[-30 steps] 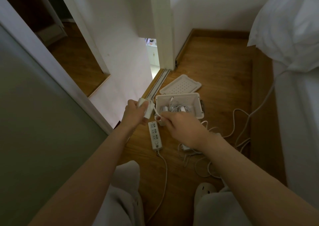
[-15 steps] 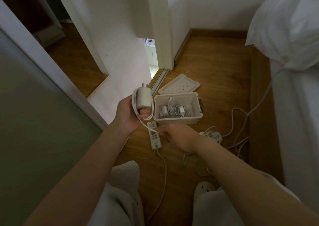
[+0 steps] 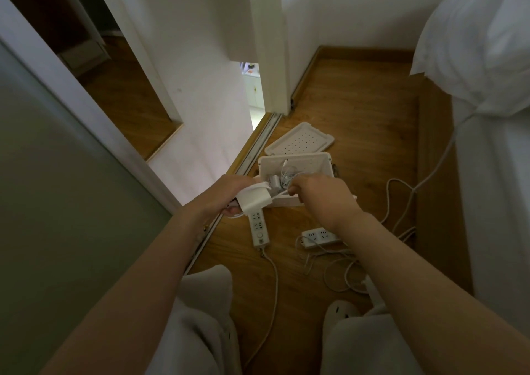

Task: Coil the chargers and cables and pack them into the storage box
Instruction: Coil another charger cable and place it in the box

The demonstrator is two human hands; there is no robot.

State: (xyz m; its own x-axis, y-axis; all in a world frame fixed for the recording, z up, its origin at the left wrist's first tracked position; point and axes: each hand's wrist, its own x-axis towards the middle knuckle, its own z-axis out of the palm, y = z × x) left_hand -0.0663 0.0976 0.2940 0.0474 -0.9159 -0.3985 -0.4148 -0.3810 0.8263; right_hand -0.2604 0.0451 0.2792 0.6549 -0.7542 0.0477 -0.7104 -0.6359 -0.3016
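My left hand grips a white charger block just left of the white storage box on the wood floor. My right hand pinches the charger's thin white cable and holds it over the box's front edge. Inside the box lie several coiled white cables and a small grey adapter. A white power strip lies on the floor under my left hand. A second power strip lies under my right forearm, with loose white cables tangled beside it.
The box's perforated white lid lies on the floor just behind the box. A sliding-door track and white wall run along the left. A bed with white bedding fills the right side, and a long cable trails from it.
My left hand lowered the charger block from upright to level beside the box. My right hand rose from near the floor to the box's front edge, drawing the cable with it.
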